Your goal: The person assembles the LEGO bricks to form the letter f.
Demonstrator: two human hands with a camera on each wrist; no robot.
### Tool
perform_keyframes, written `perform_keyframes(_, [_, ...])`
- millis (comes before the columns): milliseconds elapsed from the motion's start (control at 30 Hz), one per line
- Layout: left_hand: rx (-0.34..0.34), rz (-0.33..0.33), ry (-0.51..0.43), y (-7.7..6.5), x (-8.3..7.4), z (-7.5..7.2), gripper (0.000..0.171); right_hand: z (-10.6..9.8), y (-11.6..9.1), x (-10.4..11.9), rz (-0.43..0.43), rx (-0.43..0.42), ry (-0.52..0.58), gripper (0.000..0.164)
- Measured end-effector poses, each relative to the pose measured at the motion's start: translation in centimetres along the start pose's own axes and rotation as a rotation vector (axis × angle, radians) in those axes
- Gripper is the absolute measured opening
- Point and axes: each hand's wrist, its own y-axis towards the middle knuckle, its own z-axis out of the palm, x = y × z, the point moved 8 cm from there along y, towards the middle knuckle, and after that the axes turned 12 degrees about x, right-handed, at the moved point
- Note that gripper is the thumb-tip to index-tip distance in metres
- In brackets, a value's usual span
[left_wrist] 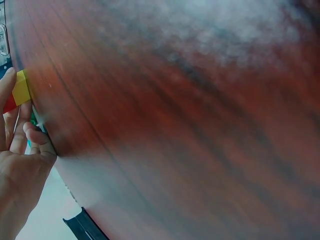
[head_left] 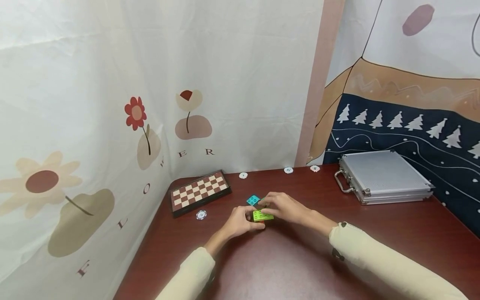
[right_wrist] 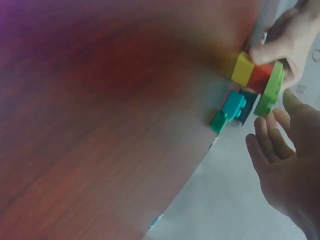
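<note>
My left hand [head_left: 237, 223] holds a small stack of toy building bricks just above the table. In the right wrist view, the stack has a yellow brick [right_wrist: 243, 69] at the bottom, a red brick [right_wrist: 260, 77] in the middle and a lime green brick [right_wrist: 273, 89] on top, the left thumb pressing the red one. Fingers of my right hand [head_left: 286, 207] are loosely bent and reach the lime brick's right end; contact is unclear. Beyond the hands lie a turquoise brick [head_left: 253, 200], a green brick [right_wrist: 218, 121] and a dark brick [right_wrist: 247, 106], partly hidden.
A checkered game board [head_left: 200, 191] lies at the back left of the dark red table [head_left: 300, 266], with a poker chip [head_left: 201, 215] before it. More chips line the back edge near the curtain [head_left: 240, 83]. A silver case [head_left: 386, 175] stands at the right.
</note>
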Motion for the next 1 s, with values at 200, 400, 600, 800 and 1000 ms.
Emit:
perform_keyframes(200, [-0.002, -0.024, 0.02, 0.0, 0.3, 0.0, 0.035, -0.9, 0.5, -2.1, 0.039, -0.04, 0.026, 0.026])
perform_keyframes(400, [0.006, -0.028, 0.011, 0.0, 0.3, 0.1, 0.034, -0.7, 1.1, -4.0, 0.027, -0.025, -0.001, 0.029])
perform_keyframes(600, [0.009, -0.022, 0.0, 0.0, 0.0, 0.0, 0.033, -0.2, 2.0, -5.4, 0.042, 0.019, 0.01, 0.033])
perform_keyframes(800, [0.024, -0.03, -0.007, -0.1, 0.1, 0.1, 0.031, 0.7, 2.3, -6.6, 0.086, 0.074, 0.035, 0.035])
perform_keyframes(1000, [0.014, -0.023, -0.004, -0.2, -0.1, 0.1, 0.032, 0.9, 2.1, -6.7, 0.057, 0.088, 0.036, 0.035])
